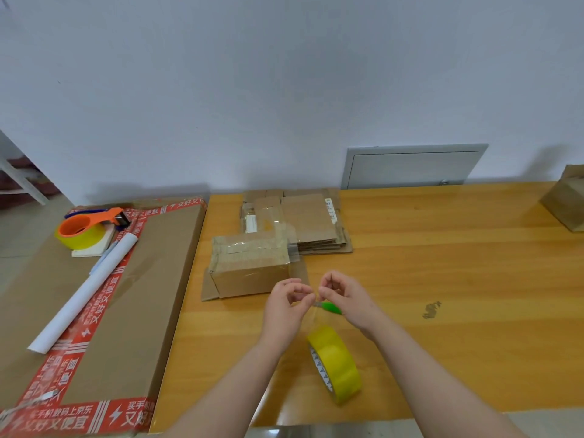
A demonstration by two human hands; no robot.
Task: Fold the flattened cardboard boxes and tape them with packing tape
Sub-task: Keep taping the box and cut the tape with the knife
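A folded cardboard box with clear tape on its top sits on the wooden table. A strip of clear tape runs from the box's right end toward a yellow tape roll that stands on edge near the front. My left hand and my right hand meet above the table and pinch that strip between fingertips. Under my right hand lies a green-handled cutter. A stack of flattened boxes lies behind the folded box.
A large flat carton with red printed tape lies at the left, carrying an orange tape dispenser, a white paper roll and a pen. Another cardboard box stands at the far right. A grey wall panel is behind the table.
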